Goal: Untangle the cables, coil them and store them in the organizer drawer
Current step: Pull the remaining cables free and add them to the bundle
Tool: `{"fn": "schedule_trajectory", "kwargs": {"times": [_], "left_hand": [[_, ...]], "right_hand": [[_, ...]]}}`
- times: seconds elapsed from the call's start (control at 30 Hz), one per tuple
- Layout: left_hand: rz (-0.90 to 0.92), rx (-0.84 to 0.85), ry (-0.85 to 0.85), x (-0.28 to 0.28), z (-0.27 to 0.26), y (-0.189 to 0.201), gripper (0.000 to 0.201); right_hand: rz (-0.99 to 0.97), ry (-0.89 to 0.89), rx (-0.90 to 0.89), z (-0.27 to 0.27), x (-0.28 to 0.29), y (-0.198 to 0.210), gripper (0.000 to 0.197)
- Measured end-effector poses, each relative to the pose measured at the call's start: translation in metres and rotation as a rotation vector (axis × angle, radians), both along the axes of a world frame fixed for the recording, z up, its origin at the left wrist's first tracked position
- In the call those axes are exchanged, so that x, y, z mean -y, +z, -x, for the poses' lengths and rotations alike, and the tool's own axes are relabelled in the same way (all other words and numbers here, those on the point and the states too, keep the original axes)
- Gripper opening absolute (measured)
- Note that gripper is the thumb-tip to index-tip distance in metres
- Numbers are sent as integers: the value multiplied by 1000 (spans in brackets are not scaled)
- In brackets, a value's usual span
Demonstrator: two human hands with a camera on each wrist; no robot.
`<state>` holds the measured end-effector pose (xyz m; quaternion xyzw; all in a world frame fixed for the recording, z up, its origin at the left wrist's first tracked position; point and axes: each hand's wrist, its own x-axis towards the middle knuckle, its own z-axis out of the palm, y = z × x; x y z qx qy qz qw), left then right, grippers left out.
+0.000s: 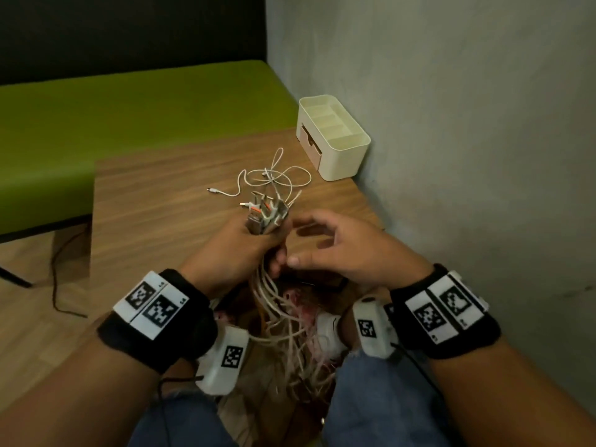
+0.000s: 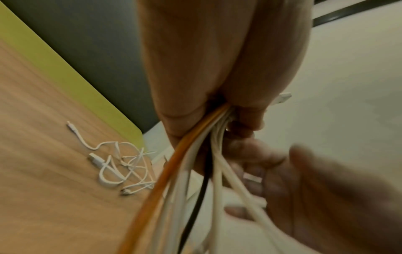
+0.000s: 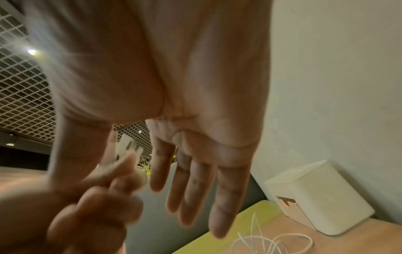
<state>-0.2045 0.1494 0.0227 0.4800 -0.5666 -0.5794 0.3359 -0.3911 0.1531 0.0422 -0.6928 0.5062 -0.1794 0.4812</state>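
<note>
Firmly clenched in left hand (image 1: 240, 250): cables (image 1: 283, 321), plugs up, tails limp over lap. Right hand (image 1: 338, 250) released, empty, beside. Light, floppy, snag-prone; best taken near plugs.

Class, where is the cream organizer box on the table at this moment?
In the head view the organizer box stands at the table's far right corner against the grey wall, beyond the loose white cable.

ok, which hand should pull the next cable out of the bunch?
Right. The right hand is open and holds nothing, beside the bunch. The left hand grips the bunch by its plug ends, so it likely has to keep holding.
</note>
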Motion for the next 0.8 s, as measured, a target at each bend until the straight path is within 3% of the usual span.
{"fn": "schedule_trajectory", "kwargs": {"times": [0.13,0.23,0.33,0.43,0.5,0.6,0.63,0.7,0.8], "left_hand": [[-32,133,-45,2,2,-21,28],[-37,201,-70,5,2,-27,37],[-33,181,-48,4,5,-28,38],[-50,116,-81,1,10,-33,32],[-63,56,-71,0,11,-38,37],[31,43,-67,5,8,-44,23],[115,53,-93,7,7,-47,21],[96,-13,-155,11,5,-49,21],[137,-82,-297,17,-1,-65,20]], "right_hand": [[3,3,123,-10,5,6,67],[102,-25,41,-17,7,0,61],[222,-112,-61,-19,7,-3,41],[234,-98,-113,-18,11,-4,38],[206,-76,-79,-16,13,-5,48],[222,24,-18,-20,12,-5,59],[232,94,-64,-24,12,-7,57],[257,229,-180,-32,13,-15,53],[231,260,-203,-37,24,-25,55]]}}
